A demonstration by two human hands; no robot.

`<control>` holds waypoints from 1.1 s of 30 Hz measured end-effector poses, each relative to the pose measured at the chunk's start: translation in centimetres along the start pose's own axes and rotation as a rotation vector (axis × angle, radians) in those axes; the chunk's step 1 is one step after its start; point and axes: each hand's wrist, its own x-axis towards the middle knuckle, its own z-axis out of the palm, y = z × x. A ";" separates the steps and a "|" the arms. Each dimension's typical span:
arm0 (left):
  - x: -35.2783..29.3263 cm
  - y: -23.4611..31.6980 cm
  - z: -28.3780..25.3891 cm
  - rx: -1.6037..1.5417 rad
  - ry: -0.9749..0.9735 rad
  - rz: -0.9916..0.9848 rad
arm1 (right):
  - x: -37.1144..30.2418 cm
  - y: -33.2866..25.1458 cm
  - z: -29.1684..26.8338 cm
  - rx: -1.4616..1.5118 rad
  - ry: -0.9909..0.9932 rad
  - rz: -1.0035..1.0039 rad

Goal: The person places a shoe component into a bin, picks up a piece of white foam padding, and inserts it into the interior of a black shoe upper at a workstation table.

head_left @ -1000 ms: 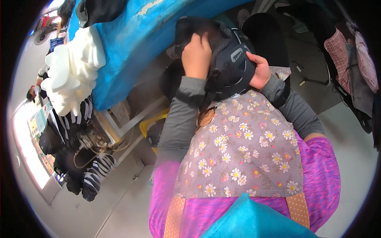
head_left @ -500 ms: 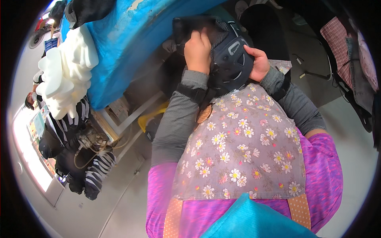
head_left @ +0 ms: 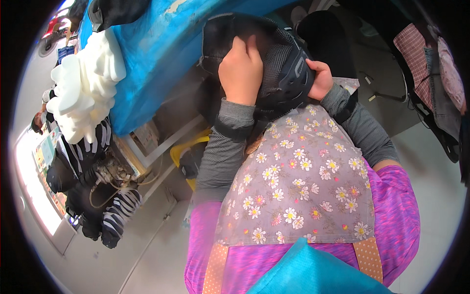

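Observation:
In front of my apron lies a dark, hollow mesh-and-panel piece [head_left: 280,81], with a pale outline mark and slots on its right side. I cannot make out its exact kind. My left hand [head_left: 241,73] is closed at its opening, over the black lining; part of the fingers is hidden behind the hand. On the right edge, my right hand [head_left: 320,80] grips the piece with the thumb showing and the other fingers behind it. The black flap [head_left: 218,41] of the piece spreads out to the far left of my left hand.
A blue-covered table [head_left: 147,63] stands ahead, with stacked white foam-like shapes [head_left: 88,88] on its left and a black item [head_left: 117,12] at its far edge. Black-and-white striped items [head_left: 120,213] are at left. A yellow-rimmed container [head_left: 188,152] sits below; cloths [head_left: 416,63] hang at right.
The piece has turned, so its mesh opening shows more and its marked side less. My left hand has shifted slightly toward me; my right hand stays on the right edge.

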 end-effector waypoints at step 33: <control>-0.5 -2.0 3.9 -0.126 0.017 -0.133 | 0.8 -0.4 -0.5 -0.050 0.175 -0.007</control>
